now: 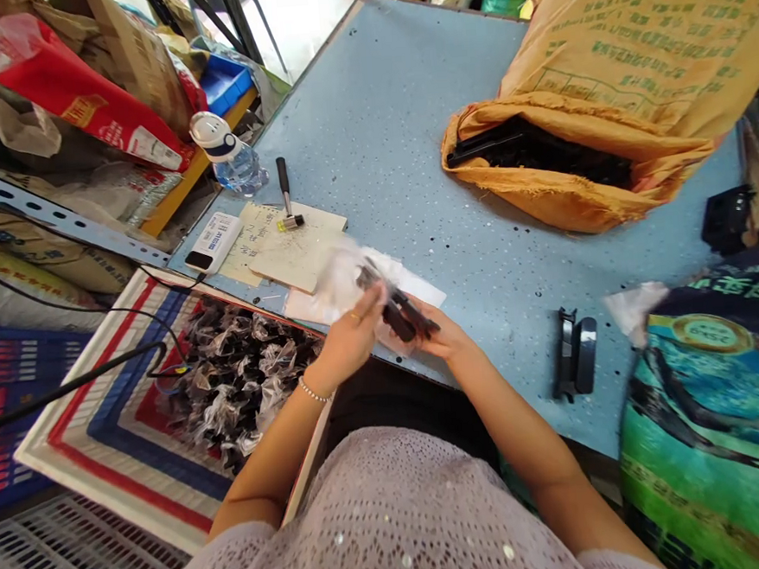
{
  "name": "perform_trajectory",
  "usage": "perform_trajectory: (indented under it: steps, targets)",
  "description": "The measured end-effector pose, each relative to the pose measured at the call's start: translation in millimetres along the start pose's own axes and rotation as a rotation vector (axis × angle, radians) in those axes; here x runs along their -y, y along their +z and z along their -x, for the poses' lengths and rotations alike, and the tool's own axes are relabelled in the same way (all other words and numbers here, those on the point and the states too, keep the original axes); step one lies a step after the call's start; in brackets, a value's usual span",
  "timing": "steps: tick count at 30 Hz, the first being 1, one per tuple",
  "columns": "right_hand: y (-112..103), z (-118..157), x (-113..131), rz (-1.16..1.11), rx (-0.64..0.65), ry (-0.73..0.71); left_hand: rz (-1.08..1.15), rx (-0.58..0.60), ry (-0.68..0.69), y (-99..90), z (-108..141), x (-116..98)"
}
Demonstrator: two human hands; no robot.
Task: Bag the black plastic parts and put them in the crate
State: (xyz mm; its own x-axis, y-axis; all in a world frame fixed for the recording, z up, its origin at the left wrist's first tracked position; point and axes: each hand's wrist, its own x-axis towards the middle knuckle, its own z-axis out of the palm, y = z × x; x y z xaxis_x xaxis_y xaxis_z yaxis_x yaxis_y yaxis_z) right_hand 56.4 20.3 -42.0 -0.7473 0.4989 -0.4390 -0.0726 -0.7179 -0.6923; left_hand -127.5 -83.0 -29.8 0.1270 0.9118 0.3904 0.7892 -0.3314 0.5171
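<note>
Evidently pinching black part point(400, 319) in grip of left hand point(350, 343) and right hand point(446, 336), beside or partly inside blurred plastic bag point(338, 274), above near edge of surface point(404, 179), presumably for two-sided steadiness.

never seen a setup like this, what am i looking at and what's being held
There's no machine: this single picture comes from a camera worn on a person's head, looking forward and down. The left hand and right hand are the wearer's own. Together they hold a dark part, with whitish plastic blurred beside it. On the blue table are a bottle, a black-handled tool, another black part and an open orange sack with black pieces inside.
</note>
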Motion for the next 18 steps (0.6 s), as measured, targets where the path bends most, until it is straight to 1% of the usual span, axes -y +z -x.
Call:
perform_trajectory:
  steps: [1,2,3,5,6,7,8,10,11,12,13,14,15,16,17,18]
  targets:
    - [2,-4,-4,-0.063,-0.027,0.0,0.036,0.021,0.052,5.9,5,-6]
    - [5,-7,-8,-0.075,-0.079,-0.027,0.075,0.042,0.079,10.5,9,-11]
    - [9,-8,-12,-0.034,-0.144,-0.08,0.113,0.061,0.083,13.1,13,-16]
    - [21,-4,-18,0.162,-0.25,-0.216,0.165,0.069,0.067,10.4,17,-25]
    - [28,2,-20,0.281,-0.261,-0.277,0.176,0.051,0.06,4.4,18,-29]
    - [34,9,-21,0.385,-0.231,-0.316,0.178,0.024,0.049,-5.0,20,-35]
    - [40,18,-21,0.457,-0.151,-0.317,0.174,0.001,0.027,-17.6,23,-40]
    - [46,36,-19,0.485,0.097,-0.222,0.182,-0.03,-0.063,-50.5,31,-51]
    - [46,45,-16,0.459,0.21,-0.151,0.201,-0.04,-0.147,-69.0,39,-53]
    - [44,52,-14,0.427,0.285,-0.084,0.235,-0.037,-0.249,-87.4,48,-52]
    - [40,57,-12,0.401,0.305,-0.039,0.276,-0.022,-0.365,-104.4,60,-45]
    - [34,61,-11,0.388,0.274,-0.021,0.314,0.01,-0.495,-119.1,74,-33]
    - [27,63,-10,0.389,0.205,-0.025,0.337,0.062,-0.625,-130.7,89,-15]
    - [20,65,-10,0.399,0.12,-0.04,0.328,0.135,-0.754,-138.8,106,7]
    - [12,65,-11,0.408,0.034,-0.057,0.268,0.202,-0.882,-143.7,121,34]
    - [5,66,-11,0.412,-0.039,-0.069,0.142,0.24,-1.003,-146.0,135,62]
